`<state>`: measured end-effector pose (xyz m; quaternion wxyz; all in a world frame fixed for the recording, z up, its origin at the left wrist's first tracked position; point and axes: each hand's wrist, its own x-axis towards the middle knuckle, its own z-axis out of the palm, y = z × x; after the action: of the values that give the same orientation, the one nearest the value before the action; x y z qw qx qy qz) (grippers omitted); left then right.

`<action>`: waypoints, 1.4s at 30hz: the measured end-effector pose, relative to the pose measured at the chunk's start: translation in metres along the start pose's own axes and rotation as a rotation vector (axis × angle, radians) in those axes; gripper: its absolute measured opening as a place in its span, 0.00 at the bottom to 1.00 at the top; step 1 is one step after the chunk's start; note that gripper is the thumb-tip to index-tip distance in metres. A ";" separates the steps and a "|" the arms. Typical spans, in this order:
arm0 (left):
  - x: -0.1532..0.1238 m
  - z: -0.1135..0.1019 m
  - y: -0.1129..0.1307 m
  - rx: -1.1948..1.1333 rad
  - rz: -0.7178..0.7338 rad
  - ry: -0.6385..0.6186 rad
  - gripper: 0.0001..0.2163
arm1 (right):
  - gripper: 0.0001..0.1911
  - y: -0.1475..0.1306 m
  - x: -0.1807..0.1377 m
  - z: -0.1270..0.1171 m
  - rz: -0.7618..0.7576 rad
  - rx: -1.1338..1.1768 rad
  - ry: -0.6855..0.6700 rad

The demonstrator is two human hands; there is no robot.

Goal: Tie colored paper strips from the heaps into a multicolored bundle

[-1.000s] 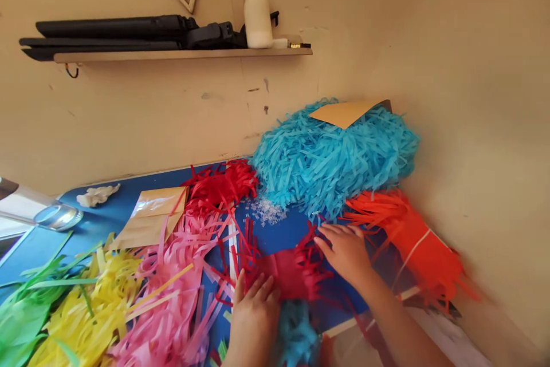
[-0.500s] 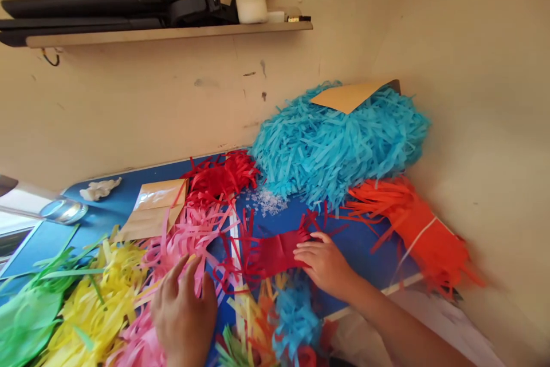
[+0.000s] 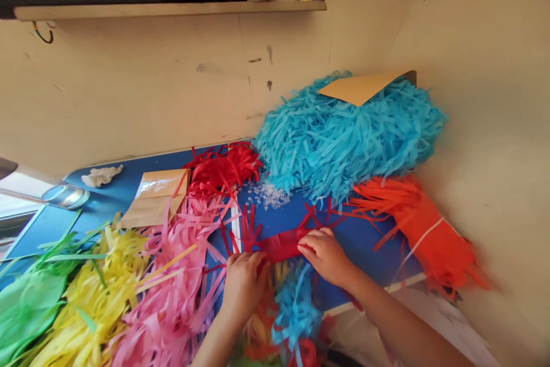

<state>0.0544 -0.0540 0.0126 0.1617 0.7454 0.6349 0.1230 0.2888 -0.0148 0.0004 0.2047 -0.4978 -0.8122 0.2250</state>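
Note:
A crimson fringed strip of tissue paper (image 3: 280, 245) lies across the blue table, with cut fringes spreading at both ends. My left hand (image 3: 246, 280) is closed on its left part, fingertips curled and partly hidden. At the right end, my right hand (image 3: 324, 253) pinches the same strip between thumb and fingers. Below the strip, nearest to me, hangs a multicoloured tassel bunch with blue fringe (image 3: 296, 304) on top. Pink tissue fringe (image 3: 172, 292) lies just left of my left hand.
A big blue fringe pile (image 3: 348, 138) with brown card (image 3: 365, 87) stands against the wall. Orange fringe (image 3: 429, 235) lies right; red (image 3: 226, 169), yellow (image 3: 103, 292) and green (image 3: 30, 310) fringe lie left. Clear bits (image 3: 270, 195), an envelope (image 3: 157, 198) and a glass jar (image 3: 69, 195) also sit there.
My left hand has moved right from above the pink fringe and closed on the crimson strip. My right hand has curled its fingers around the strip's right end. The view has tilted slightly down.

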 end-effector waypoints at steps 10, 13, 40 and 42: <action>0.017 -0.004 0.005 0.160 -0.228 -0.049 0.17 | 0.09 -0.009 0.028 0.005 0.169 -0.227 0.006; 0.019 -0.002 0.005 0.197 -0.245 -0.074 0.17 | 0.08 -0.007 0.029 0.006 0.177 -0.211 -0.002; 0.025 -0.009 0.008 0.341 0.490 -0.097 0.08 | 0.10 -0.003 0.018 -0.014 -0.526 -0.213 -0.189; 0.022 -0.009 0.009 0.313 0.457 -0.084 0.11 | 0.13 0.006 0.023 -0.010 -0.522 -0.169 -0.187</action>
<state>0.0628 -0.0329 0.0241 0.0389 0.8895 0.4545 0.0258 0.2886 0.0094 0.0075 0.1379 -0.2645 -0.9440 0.1412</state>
